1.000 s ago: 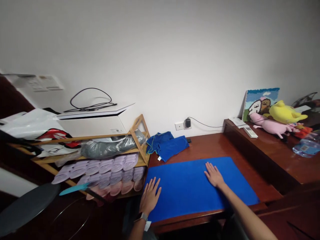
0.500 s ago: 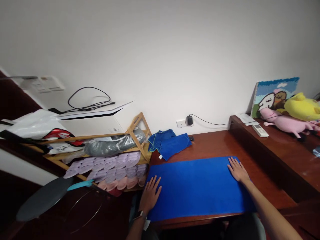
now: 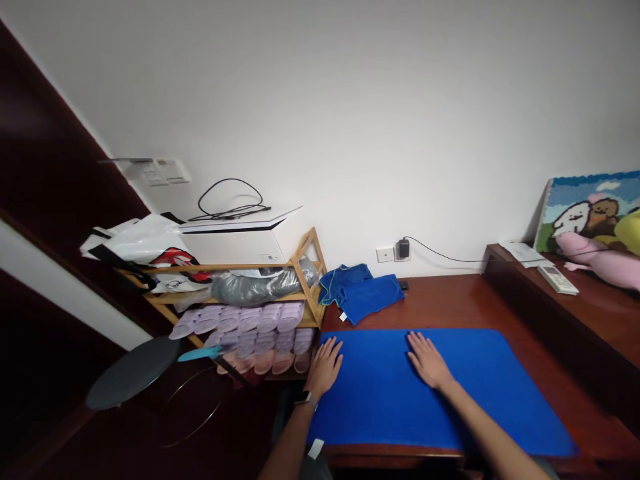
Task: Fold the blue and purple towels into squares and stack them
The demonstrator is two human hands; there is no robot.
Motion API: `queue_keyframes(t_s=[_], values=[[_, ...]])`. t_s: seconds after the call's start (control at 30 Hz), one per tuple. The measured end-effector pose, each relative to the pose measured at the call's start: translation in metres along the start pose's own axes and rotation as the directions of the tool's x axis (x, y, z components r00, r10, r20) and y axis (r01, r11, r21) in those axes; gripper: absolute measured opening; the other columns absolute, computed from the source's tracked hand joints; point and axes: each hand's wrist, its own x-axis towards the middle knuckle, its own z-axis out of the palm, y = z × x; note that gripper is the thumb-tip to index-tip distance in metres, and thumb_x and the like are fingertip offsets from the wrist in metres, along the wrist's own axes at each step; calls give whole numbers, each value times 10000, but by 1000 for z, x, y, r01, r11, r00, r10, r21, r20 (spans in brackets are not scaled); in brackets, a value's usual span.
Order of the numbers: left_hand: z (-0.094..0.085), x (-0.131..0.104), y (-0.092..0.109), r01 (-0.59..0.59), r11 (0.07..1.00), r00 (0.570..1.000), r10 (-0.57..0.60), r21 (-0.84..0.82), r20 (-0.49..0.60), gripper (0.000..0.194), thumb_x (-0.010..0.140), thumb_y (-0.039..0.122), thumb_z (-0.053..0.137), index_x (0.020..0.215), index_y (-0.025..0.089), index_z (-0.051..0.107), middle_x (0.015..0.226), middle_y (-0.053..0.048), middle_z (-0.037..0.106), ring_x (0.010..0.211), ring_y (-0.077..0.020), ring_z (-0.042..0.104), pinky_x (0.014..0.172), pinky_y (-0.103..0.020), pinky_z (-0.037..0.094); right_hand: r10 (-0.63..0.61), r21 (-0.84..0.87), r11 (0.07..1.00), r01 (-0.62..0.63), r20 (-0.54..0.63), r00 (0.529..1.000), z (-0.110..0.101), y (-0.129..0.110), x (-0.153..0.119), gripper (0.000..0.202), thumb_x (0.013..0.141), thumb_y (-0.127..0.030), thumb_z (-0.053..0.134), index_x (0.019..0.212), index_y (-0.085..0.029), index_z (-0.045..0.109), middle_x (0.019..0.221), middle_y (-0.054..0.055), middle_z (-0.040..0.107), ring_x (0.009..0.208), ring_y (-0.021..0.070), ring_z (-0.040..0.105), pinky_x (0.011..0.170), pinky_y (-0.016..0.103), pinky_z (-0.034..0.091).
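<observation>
A blue cloth (image 3: 380,393) lies spread flat over the brown wooden desk (image 3: 450,293), its near edge along the desk's front. My left hand (image 3: 324,368) rests flat on the cloth's left edge, fingers apart and pointing away from me. Near the middle of the far edge, my right hand (image 3: 429,360) lies palm down on the cloth with its fingers stretched out. Neither hand grips anything. Behind the spread cloth sits a crumpled pile of blue cloths (image 3: 370,297) with a small white tag. Another white tag (image 3: 316,448) hangs at the near left corner.
Left of the desk stands a wooden rack (image 3: 310,293) with rows of slippers (image 3: 267,319) and a white box (image 3: 235,243) on top. A dark round stool (image 3: 133,373) is at lower left. On the raised right ledge are a remote control (image 3: 557,280) and a pink plush toy (image 3: 600,260).
My right hand has moved left from the cloth's far right corner to the middle of its far edge. My left hand stays at the left edge. The view has turned left.
</observation>
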Motion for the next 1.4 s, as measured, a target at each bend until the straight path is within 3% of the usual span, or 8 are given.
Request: queue_keyframes(t_s=[0.2,0.37,0.5,0.73,0.9,1.2,1.3,1.4], values=[[15,25,-3,2,1000,994,-3,7,110,558,1086,463,374,1619,301,406,1700,-75,384,1575,-269,338,1286,-532,274,-193,108,976,187,55,980,36,-126,41,676,1080,-510,215,1667,-183,284,1728,66,251,1618,250,175,1320,486,149],[26,22,-9,3,1000,996,-4,11,88,565,1085,505,375,1628,348,374,1708,-53,365,1579,-273,329,1286,-537,266,-185,122,977,177,59,981,59,-144,53,686,1081,-500,207,1667,-149,275,1728,104,223,1620,258,163,1318,501,136],[30,22,-12,0,1000,999,0,9,47,568,1083,523,378,1630,370,362,1710,-42,365,1579,-277,329,1288,-534,258,4,15,1000,-5,51,999,35,-67,42,714,1068,-512,206,1662,-123,281,1727,111,227,1619,262,169,1318,504,116],[31,25,-11,28,999,999,-28,18,21,563,1068,539,410,1613,396,394,1718,-32,352,1584,-300,315,1287,-552,237,436,-182,878,-442,-76,897,-21,163,-17,766,1028,-524,178,1679,-124,237,1734,106,245,1616,267,183,1307,503,155],[31,25,-10,28,999,999,-29,45,37,561,1067,538,404,1609,390,409,1715,-41,361,1575,-307,334,1271,-550,267,487,-211,838,-504,-127,864,-23,223,-35,776,1028,-529,137,1678,-115,230,1742,113,217,1618,277,178,1301,510,173],[18,33,-7,20,999,997,-23,45,68,567,1076,516,376,1605,323,435,1689,-83,412,1555,-307,373,1245,-553,325,570,-149,803,-577,-95,816,-46,181,-32,770,1033,-540,182,1666,-114,282,1741,113,229,1612,325,186,1302,522,170],[8,27,5,44,999,999,-44,2,-12,559,1098,453,322,1619,268,411,1698,-94,394,1560,-266,368,1259,-500,330,395,-118,899,-421,-194,898,-41,119,-38,745,1048,-518,197,1649,-96,325,1736,111,241,1619,301,163,1317,503,123],[5,4,20,-21,1000,999,20,-22,-42,528,1108,408,312,1605,281,434,1695,-65,407,1564,-235,360,1278,-468,315,112,-62,990,-126,-199,974,-14,28,-48,681,1077,-496,184,1643,-161,359,1728,63,268,1620,263,169,1326,498,103]])
